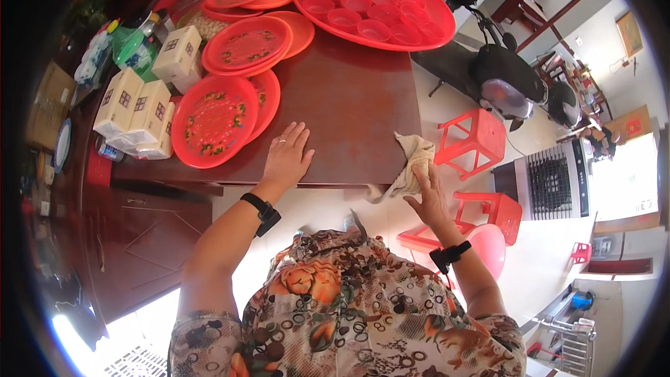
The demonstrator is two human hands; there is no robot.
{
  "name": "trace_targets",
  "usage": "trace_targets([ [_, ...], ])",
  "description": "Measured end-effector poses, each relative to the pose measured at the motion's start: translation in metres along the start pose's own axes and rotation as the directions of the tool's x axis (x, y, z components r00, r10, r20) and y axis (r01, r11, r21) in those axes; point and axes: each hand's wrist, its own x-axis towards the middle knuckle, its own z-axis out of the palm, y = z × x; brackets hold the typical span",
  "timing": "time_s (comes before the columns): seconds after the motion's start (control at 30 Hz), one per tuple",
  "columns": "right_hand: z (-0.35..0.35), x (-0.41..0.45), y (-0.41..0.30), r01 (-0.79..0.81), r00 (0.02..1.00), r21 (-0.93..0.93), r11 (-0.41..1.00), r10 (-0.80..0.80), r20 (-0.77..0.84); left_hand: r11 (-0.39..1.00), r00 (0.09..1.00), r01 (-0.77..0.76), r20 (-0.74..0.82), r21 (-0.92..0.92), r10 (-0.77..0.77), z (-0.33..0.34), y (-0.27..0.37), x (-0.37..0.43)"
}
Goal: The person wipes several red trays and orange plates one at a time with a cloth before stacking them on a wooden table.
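My left hand (289, 156) lies flat on the dark red wooden table (345, 99) near its front edge, holding nothing. Just left of it, red plastic plates (214, 121) with flower patterns overlap one another. At the table's right front corner, my right hand (431, 196) has its fingers on a crumpled beige cloth (413, 159). Part of the cloth hangs over the edge. Toward the back stands a large round red tray (439, 31) bearing several small red cups (357, 0).
Tissue packs (149, 110) and a green plastic bottle (131, 50) crowd the left side. Beyond the table's right edge are red plastic stools (477, 139), a parked scooter (502, 73) and an air cooler (552, 180). A wooden cabinet (152, 235) stands low at left.
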Motion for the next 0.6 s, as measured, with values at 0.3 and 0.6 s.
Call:
trace_targets([
  [0.3,0.043,0.069,-0.090,0.365,0.930,-0.199,0.909,-0.347,0.120,0.995,1.000,0.009,-0.023,-0.097,-0.011,0.001,-0.002,-0.003],
  [0.6,0.051,0.135,-0.149,0.611,0.686,0.229,0.758,-0.651,0.325,0.930,0.946,0.170,-0.210,-0.327,-0.247,0.007,-0.012,-0.002],
])
